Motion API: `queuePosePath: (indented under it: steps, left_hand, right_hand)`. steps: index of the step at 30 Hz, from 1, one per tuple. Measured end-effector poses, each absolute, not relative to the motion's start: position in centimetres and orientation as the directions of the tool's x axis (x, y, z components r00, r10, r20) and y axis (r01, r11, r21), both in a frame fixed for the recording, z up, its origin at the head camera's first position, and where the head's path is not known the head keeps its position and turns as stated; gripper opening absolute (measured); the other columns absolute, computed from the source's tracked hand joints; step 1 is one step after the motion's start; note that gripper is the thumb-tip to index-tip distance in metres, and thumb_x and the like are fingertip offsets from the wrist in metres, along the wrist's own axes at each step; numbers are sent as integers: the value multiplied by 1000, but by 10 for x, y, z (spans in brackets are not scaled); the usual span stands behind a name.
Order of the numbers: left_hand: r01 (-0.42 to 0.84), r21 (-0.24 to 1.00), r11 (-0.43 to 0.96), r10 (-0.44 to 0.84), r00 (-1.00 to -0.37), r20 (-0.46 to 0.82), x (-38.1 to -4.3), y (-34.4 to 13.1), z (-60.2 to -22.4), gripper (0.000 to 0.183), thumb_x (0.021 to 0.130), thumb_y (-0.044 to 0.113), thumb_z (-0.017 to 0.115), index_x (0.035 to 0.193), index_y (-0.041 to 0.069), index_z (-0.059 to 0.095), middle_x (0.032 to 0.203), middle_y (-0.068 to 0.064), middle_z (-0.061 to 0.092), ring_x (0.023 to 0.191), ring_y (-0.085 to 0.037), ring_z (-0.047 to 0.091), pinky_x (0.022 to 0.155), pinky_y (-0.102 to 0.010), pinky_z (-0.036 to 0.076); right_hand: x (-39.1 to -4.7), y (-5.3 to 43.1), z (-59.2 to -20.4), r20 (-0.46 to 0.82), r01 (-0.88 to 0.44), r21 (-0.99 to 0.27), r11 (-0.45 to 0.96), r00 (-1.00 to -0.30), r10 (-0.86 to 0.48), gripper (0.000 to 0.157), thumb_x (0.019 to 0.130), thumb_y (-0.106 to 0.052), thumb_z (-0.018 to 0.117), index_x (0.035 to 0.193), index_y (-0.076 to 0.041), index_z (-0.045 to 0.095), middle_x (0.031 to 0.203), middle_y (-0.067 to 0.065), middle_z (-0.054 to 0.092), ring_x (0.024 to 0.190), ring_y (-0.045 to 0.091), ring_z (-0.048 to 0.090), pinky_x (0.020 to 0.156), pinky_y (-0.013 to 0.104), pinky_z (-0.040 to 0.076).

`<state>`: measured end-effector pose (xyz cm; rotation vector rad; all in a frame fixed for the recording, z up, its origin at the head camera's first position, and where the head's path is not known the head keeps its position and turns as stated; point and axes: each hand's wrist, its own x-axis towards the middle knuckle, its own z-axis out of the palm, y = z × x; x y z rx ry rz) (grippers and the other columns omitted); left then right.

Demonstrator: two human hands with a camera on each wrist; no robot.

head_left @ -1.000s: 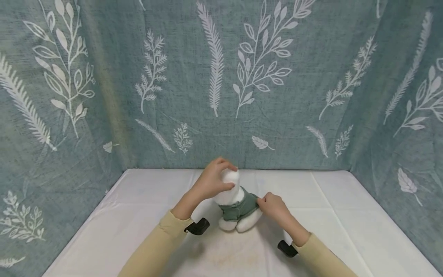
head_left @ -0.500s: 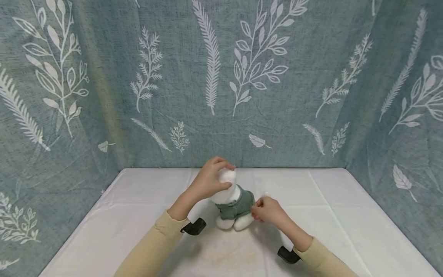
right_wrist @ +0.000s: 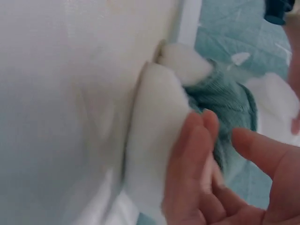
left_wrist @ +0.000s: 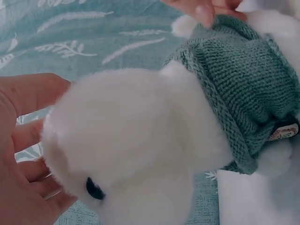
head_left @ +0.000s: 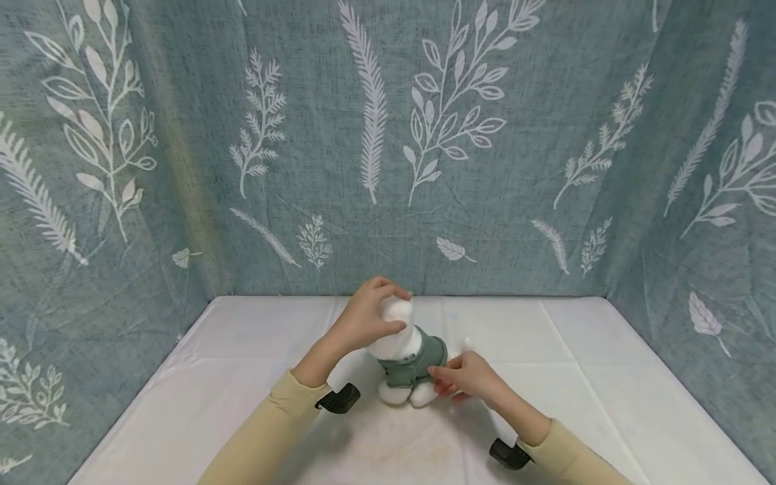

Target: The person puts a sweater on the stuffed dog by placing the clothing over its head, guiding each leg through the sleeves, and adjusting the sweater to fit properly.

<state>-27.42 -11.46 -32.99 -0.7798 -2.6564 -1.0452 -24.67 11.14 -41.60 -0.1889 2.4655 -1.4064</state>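
A white stuffed animal [head_left: 397, 347] in a green knitted sweater [left_wrist: 243, 79] sits at the middle of the table. Its dark eye [left_wrist: 95, 188] and a small sewn label [left_wrist: 284, 131] show in the left wrist view. My left hand [head_left: 368, 316] holds its head, thumb on one side and fingers curved round the other. At the sweater's lower edge is my right hand [head_left: 469, 378], its fingertips at the knit close above a white leg [right_wrist: 157, 136]. Thumb and fingers stand apart there in the right wrist view.
A white cloth covers the table [head_left: 545, 417]. Behind it and at both sides hangs a blue-green curtain [head_left: 339, 168] with white leaf prints. A black wrist camera [head_left: 339, 399] sits on the left wrist, another black camera [head_left: 509, 454] on the right.
My right hand has let go of the sweater's edge and moved down and slightly left, its fingers now spread by the leg. My left hand stays on the head.
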Motion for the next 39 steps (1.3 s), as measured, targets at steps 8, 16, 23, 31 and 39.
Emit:
queuePosePath:
  steps: [8, 16, 23, 31, 39]
  left_hand:
    - [548, 574, 608, 400, -836, 375, -273, -112, -329, 33, 80, 15, 76, 111, 16, 66, 119, -5, 54, 116, -26, 49, 92, -44, 45]
    - [542, 587, 601, 400, -840, 366, -274, -112, -332, 35, 80, 18, 77, 113, 16, 66, 119, -4, 54, 116, -26, 50, 92, -45, 45]
    - [538, 639, 550, 402, -841, 362, -275, -117, -335, 40, 80, 22, 77, 117, 15, 65, 122, -4, 54, 115, -27, 53, 92, -49, 47]
    - [507, 705, 495, 378, -857, 350, -282, -124, -338, 41, 80, 26, 77, 119, 20, 63, 122, -1, 58, 115, -27, 54, 91, -46, 47]
    - [458, 724, 516, 367, -882, 296, -284, -127, -336, 50, 80, 31, 76, 125, 20, 59, 129, -2, 55, 116, -26, 54, 90, -44, 48]
  right_hand:
    - [-250, 112, -420, -168, 12, -858, 514, -951, -258, 22, 84, -24, 69, 74, -5, 73, 66, 2, 70, 60, 12, 67, 57, 29, 55]
    - [-246, 122, -417, -138, -97, -768, 633, -940, -312, 23, 86, -21, 69, 68, -6, 71, 60, 1, 67, 55, 13, 65, 53, 30, 55]
    - [-266, 121, -387, -77, -130, -708, 694, -963, -259, 29, 91, -27, 63, 70, -7, 68, 59, 2, 65, 62, 24, 67, 56, 32, 54]
    - [-306, 115, -389, -46, -138, -696, 705, -971, -235, 17, 88, -23, 68, 93, -8, 71, 81, 4, 68, 63, 16, 64, 58, 29, 53]
    - [-330, 115, -393, -192, -127, -674, 727, -921, -339, 23, 92, -28, 63, 96, -7, 73, 71, 1, 62, 62, 10, 58, 60, 24, 49]
